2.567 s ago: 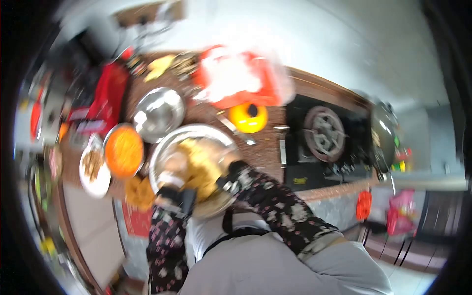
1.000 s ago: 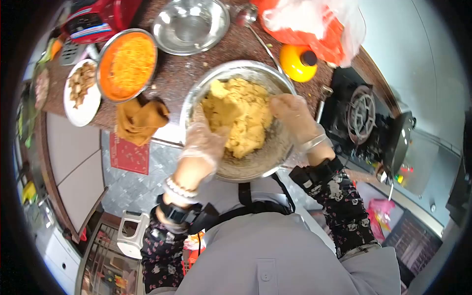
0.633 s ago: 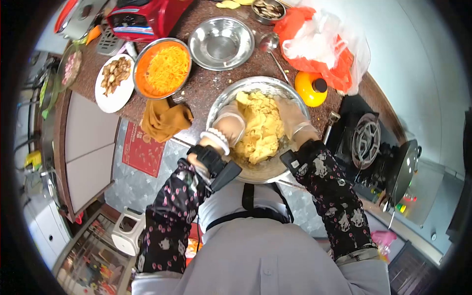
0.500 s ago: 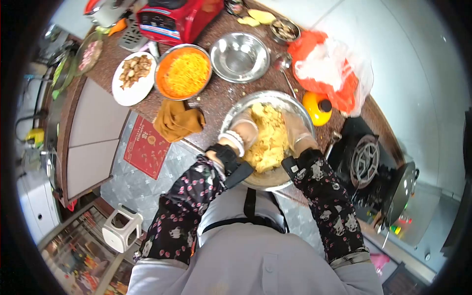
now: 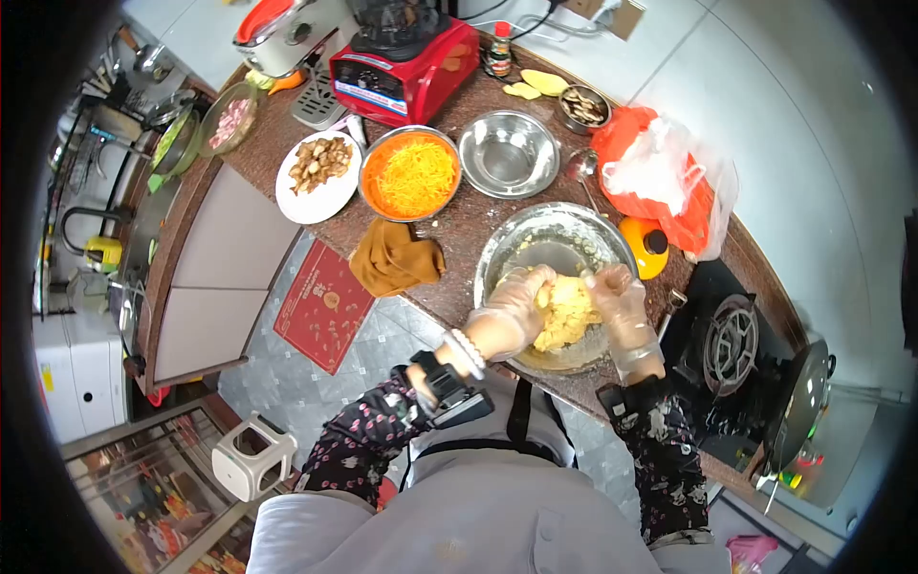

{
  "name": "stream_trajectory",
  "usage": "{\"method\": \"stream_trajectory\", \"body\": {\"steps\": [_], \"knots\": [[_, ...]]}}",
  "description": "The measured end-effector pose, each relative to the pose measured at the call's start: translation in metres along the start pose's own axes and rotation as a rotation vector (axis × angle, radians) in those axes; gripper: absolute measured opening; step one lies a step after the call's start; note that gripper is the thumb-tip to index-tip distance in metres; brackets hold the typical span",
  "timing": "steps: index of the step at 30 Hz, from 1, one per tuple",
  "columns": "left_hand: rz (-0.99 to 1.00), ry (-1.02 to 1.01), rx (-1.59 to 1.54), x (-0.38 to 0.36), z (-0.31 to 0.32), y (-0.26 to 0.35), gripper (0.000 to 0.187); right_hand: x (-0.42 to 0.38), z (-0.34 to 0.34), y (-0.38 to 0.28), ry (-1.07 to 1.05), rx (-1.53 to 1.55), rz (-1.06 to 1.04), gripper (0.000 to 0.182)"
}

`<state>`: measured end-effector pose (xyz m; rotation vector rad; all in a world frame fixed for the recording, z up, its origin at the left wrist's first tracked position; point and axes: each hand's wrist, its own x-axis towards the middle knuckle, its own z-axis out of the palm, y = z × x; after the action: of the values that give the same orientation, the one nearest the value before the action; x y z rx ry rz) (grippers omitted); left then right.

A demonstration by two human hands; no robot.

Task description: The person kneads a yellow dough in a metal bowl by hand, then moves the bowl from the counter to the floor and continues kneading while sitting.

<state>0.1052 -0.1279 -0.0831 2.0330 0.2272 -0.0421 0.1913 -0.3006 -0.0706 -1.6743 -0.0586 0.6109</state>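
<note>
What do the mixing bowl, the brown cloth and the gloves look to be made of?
Mixing bowl: metal, probably stainless steel, given its shiny silvery rim.
Brown cloth: soft matte fabric, judging by its folds.
Gloves: likely thin clear plastic, glossy and see-through.

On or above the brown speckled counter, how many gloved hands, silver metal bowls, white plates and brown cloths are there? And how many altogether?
Hands in clear plastic gloves: 2 (left hand, right hand)
Round silver metal bowls: 4 (large dough bowl, wide-rimmed bowl, orange-shred bowl, small bowl of slices)
White plate of brown pieces: 1
Crumpled brown cloth: 1
Total: 8
</note>
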Motion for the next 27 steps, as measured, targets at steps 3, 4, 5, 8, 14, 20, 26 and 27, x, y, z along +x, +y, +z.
{"method": "stream_trajectory", "body": {"steps": [3,4,5,8,14,20,26,27], "knots": [[0.139,-0.210,0.116,0.004,-0.010,0.001,0.037,-0.012,-0.011,0.028,0.028,-0.342,-0.222,0.035],[0.102,-0.154,0.166,0.009,-0.003,-0.006,0.042,-0.016,-0.010,0.024,0.026,-0.480,-0.304,0.037],[0.068,-0.092,0.217,0.014,0.005,-0.012,0.046,-0.019,-0.009,0.018,0.020,-0.621,-0.388,0.039],[0.079,-0.248,0.473,0.021,-0.001,0.016,0.071,-0.031,-0.007,0.010,-0.044,-0.909,-0.464,0.038],[0.007,-0.729,0.756,0.039,0.031,-0.012,0.086,-0.054,-0.012,0.010,-0.116,-1.095,-0.657,0.042],[0.191,-0.712,1.064,0.014,-0.001,0.034,0.073,-0.019,-0.007,-0.016,-0.218,-1.042,-0.131,0.074],[0.159,-0.613,1.118,0.047,0.020,0.022,0.085,0.012,0.025,-0.020,-0.567,-1.467,0.119,0.089],[0.190,-0.499,1.188,0.042,0.035,0.002,0.081,0.019,0.027,0.020,-0.513,-1.478,0.065,0.082]]}}
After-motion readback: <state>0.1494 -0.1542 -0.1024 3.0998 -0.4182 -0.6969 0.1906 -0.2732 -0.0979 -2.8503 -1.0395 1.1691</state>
